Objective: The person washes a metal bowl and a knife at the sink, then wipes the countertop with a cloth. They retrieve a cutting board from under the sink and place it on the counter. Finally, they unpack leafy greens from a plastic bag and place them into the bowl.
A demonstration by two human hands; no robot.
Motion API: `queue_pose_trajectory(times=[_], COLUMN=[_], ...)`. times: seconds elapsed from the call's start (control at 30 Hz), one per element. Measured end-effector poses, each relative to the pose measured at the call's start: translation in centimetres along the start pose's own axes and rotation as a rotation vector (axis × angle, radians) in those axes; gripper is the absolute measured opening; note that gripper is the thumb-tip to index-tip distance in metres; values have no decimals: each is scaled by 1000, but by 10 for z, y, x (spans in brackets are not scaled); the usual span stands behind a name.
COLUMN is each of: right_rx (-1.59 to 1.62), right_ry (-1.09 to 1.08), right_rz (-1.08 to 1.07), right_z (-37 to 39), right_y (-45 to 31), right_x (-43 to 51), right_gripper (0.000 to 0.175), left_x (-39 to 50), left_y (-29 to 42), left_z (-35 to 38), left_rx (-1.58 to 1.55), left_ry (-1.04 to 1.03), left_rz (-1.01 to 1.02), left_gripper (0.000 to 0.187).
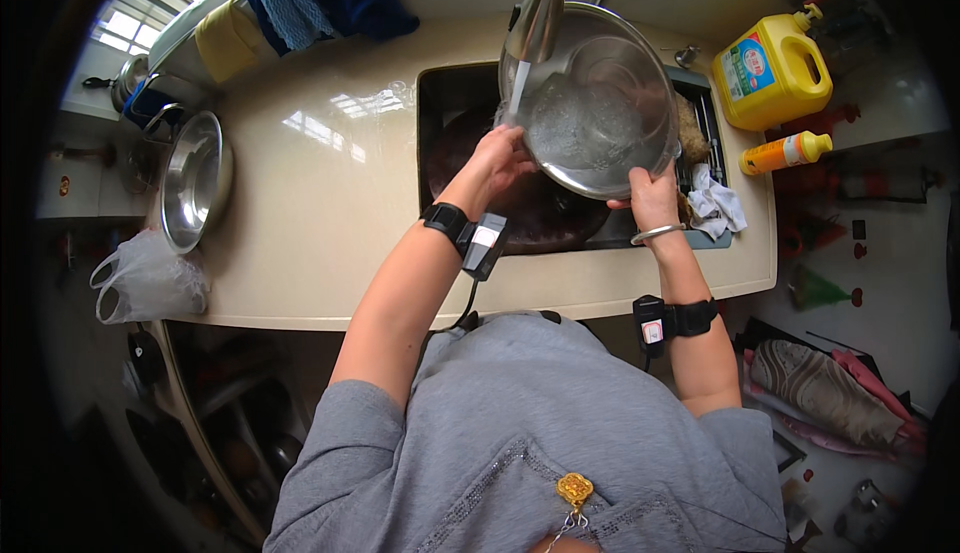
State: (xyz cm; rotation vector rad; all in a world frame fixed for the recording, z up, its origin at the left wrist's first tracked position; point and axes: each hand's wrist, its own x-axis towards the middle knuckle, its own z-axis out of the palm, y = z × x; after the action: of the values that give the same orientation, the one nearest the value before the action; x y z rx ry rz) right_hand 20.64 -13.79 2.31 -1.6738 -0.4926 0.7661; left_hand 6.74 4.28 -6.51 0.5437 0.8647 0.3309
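A round stainless steel basin (600, 122) is held tilted over the sink (424, 92). My right hand (651, 191) grips its near right rim, thumb on top. At the left rim, my left hand (501, 159) holds the edge with bent fingers; part of its grip is hidden. A metal faucet (535, 24) hangs above, and its stream runs down at the basin's left side. Rippling water with bubbles lies inside the basin. Beneath it, a large dark reddish round vessel (469, 215) sits in the sink, partly covered by the basin and my arms.
Right of the sink are a white cloth (714, 204), a brown scrubbing pad (690, 129), a yellow jug (776, 69) and a yellow-orange bottle (784, 152). Another steel basin (193, 182) and a plastic bag (154, 279) are at the counter's left end. Towels (292, 2) hang behind.
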Motion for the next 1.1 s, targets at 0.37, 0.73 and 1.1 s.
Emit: queue_pose_trajectory(times=[0.37, 0.73, 1.1], right_rx=[-143, -527, 465], right_ry=[133, 357, -190], right_rz=[-90, -573, 551], right_z=[-29, -51, -25], right_y=[17, 4, 14], right_x=[-24, -17, -9], right_gripper=[76, 66, 22], left_x=[24, -6, -51], left_y=[-2, 48, 56], left_z=[-6, 0, -20], left_rx=[-84, 220, 536], left_ry=[-161, 27, 74], left_rz=[-24, 203, 69], left_gripper=[36, 43, 68])
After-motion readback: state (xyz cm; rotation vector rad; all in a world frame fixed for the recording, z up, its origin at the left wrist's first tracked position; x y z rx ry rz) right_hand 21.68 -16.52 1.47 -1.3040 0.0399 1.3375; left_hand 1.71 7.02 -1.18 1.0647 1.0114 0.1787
